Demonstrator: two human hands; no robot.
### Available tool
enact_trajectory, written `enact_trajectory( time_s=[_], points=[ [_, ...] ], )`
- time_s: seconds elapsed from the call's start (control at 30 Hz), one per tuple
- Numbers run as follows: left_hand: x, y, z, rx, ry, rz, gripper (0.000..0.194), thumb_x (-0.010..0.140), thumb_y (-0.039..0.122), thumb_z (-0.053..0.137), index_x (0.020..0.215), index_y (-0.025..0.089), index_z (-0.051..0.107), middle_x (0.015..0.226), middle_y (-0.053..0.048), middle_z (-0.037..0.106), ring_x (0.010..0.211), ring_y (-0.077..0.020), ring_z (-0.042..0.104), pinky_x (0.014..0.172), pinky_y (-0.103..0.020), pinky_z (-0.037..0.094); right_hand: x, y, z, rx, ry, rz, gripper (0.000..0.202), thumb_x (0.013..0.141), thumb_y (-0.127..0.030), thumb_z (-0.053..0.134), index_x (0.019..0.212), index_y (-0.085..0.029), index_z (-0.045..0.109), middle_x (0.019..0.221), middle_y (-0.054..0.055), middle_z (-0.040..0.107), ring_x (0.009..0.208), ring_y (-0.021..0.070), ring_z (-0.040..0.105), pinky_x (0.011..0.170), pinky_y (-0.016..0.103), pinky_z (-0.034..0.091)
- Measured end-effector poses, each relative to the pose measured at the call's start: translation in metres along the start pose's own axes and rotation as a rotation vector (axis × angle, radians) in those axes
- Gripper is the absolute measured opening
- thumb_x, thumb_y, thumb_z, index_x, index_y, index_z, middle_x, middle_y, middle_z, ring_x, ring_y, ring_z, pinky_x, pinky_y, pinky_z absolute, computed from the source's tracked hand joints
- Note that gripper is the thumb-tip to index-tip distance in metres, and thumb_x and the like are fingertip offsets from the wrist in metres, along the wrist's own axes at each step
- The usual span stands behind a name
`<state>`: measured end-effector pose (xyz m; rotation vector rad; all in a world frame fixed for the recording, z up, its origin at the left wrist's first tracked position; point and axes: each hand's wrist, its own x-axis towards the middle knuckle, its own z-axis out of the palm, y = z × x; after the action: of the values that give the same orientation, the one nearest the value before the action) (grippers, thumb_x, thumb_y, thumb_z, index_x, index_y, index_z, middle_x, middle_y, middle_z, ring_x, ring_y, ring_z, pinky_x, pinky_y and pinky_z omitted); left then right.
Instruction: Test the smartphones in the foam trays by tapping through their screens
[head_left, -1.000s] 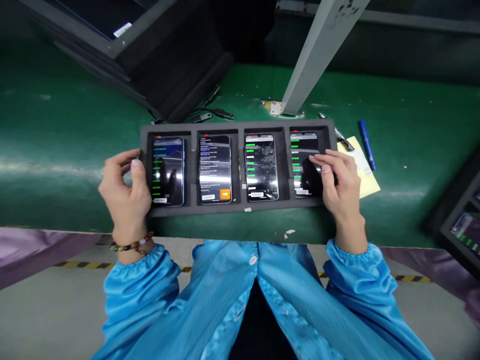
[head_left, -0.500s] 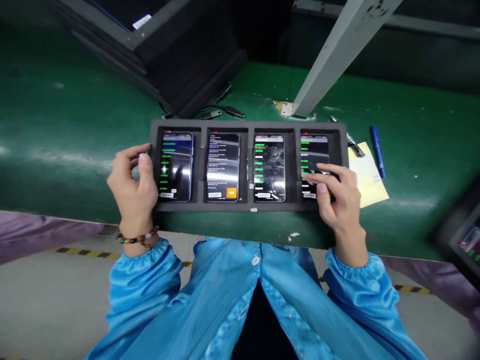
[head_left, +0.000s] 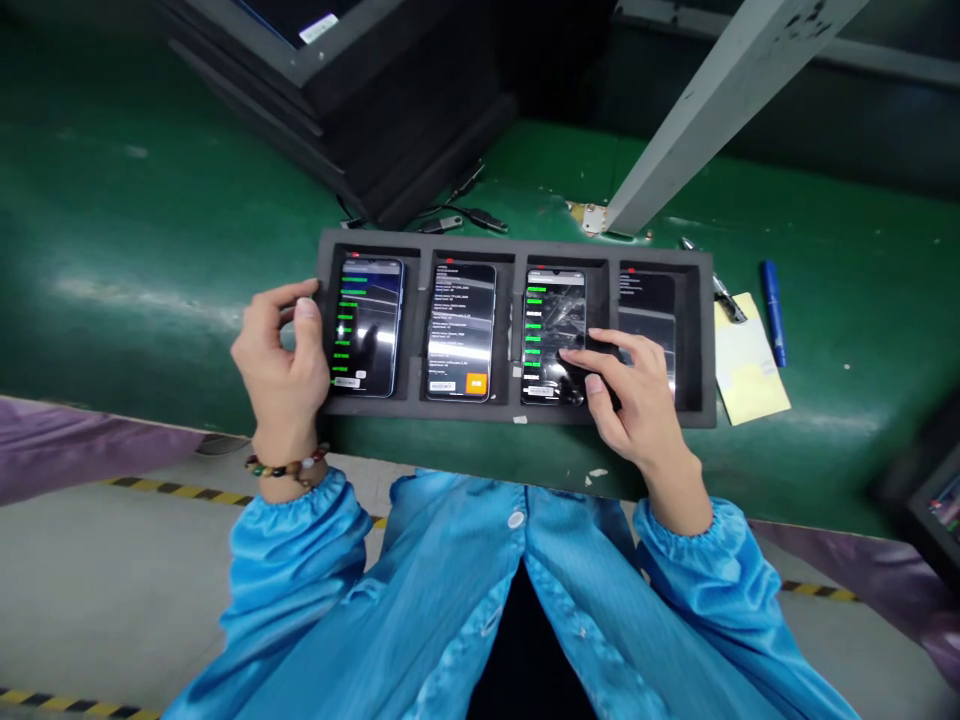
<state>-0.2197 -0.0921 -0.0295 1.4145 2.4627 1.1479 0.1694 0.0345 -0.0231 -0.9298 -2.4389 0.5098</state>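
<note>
A dark foam tray (head_left: 517,412) with compartments holds several smartphones, screens lit. My left hand (head_left: 281,355) is at the tray's left end, its curved fingers and thumb holding the edge. Over the right half is my right hand (head_left: 634,395), fingers spread, holding nothing. Its index fingertip is at the screen of the third phone (head_left: 547,340), which shows green and white lines of text. Leftmost is a phone (head_left: 367,330) with green lines. Beside it, the second phone (head_left: 459,325) shows white text and an orange button. The rightmost phone (head_left: 646,310) is partly hidden by my right hand.
On the green bench (head_left: 150,300) stand stacked black trays (head_left: 420,110) at the back left, with cables (head_left: 484,218) near their base. A grey metal post (head_left: 697,110) rises behind. Yellow notes (head_left: 750,370), a pen (head_left: 720,285) and a blue marker (head_left: 774,312) lie right.
My right hand has moved left from the rightmost phone to the third phone. The rightmost screen switched from green lines to small white text. My left hand keeps its place at the tray's edge.
</note>
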Motion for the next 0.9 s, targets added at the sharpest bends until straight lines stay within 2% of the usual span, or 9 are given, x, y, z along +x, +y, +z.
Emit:
enact_trajectory(
  time_s=[0.13,0.27,0.37,0.5,0.63,0.73,0.9],
  points=[
    [0.0,-0.004,0.004,0.006,0.04,0.019,0.045,0.118,0.048,0.049,0.139,0.016,0.071,0.139,-0.011,0.075,0.125,-0.0261,0.071,0.109,-0.051,0.055,0.001,-0.001,0.0,0.008,-0.001,-0.008,0.032,0.11,-0.027,0.052,0.133,-0.028,0.074,0.134,0.009,0.079,0.139,0.0319,0.067,0.115,0.057,0.049],
    [-0.004,-0.006,0.006,0.011,0.147,0.095,0.047,0.116,0.048,0.051,0.14,0.012,0.069,0.137,-0.014,0.073,0.129,-0.0263,0.069,0.118,-0.048,0.054,0.0,0.0,-0.001,0.023,0.028,-0.005,0.032,0.109,-0.025,0.053,0.132,-0.029,0.075,0.134,0.008,0.078,0.139,0.0317,0.067,0.116,0.056,0.048],
    [-0.008,-0.004,0.005,-0.043,0.182,0.101,0.043,0.115,0.045,0.056,0.136,0.011,0.071,0.133,-0.014,0.074,0.128,-0.0259,0.07,0.117,-0.048,0.055,-0.002,0.003,-0.002,0.031,0.039,0.008,0.033,0.11,-0.025,0.052,0.135,-0.03,0.074,0.132,0.008,0.078,0.139,0.0316,0.067,0.116,0.057,0.047],
    [-0.008,-0.002,0.003,-0.192,0.134,0.061,0.033,0.114,0.04,0.059,0.129,0.015,0.075,0.13,-0.01,0.077,0.126,-0.023,0.073,0.113,-0.045,0.059,0.002,-0.006,0.005,0.038,0.039,0.004,0.034,0.11,-0.026,0.053,0.138,-0.03,0.072,0.135,0.01,0.076,0.139,0.0334,0.067,0.116,0.058,0.049],
    [-0.011,-0.006,0.003,-0.263,0.082,0.036,0.03,0.114,0.043,0.055,0.119,0.025,0.078,0.136,-0.005,0.077,0.135,-0.0251,0.071,0.123,-0.05,0.055,0.015,-0.033,0.021,0.09,-0.014,-0.095,0.039,0.107,-0.02,0.056,0.143,-0.029,0.068,0.139,0.011,0.075,0.139,0.0321,0.066,0.115,0.056,0.05],
    [-0.015,-0.016,0.004,-0.358,0.001,-0.039,0.033,0.111,0.051,0.057,0.132,0.031,0.072,0.15,-0.004,0.072,0.146,-0.0279,0.065,0.132,-0.054,0.049,0.025,-0.052,0.032,0.112,-0.058,-0.152,0.045,0.106,-0.017,0.057,0.148,-0.031,0.064,0.14,0.011,0.075,0.138,0.0325,0.067,0.115,0.058,0.051],
    [-0.019,-0.032,-0.001,-0.496,-0.232,-0.111,0.06,0.102,0.064,0.07,0.152,0.034,0.059,0.169,-0.007,0.057,0.16,-0.0321,0.053,0.138,-0.056,0.043,0.031,-0.063,0.044,0.14,-0.107,-0.187,0.049,0.105,-0.016,0.058,0.151,-0.031,0.061,0.136,0.01,0.077,0.14,0.0338,0.066,0.116,0.058,0.05]
  ],
)
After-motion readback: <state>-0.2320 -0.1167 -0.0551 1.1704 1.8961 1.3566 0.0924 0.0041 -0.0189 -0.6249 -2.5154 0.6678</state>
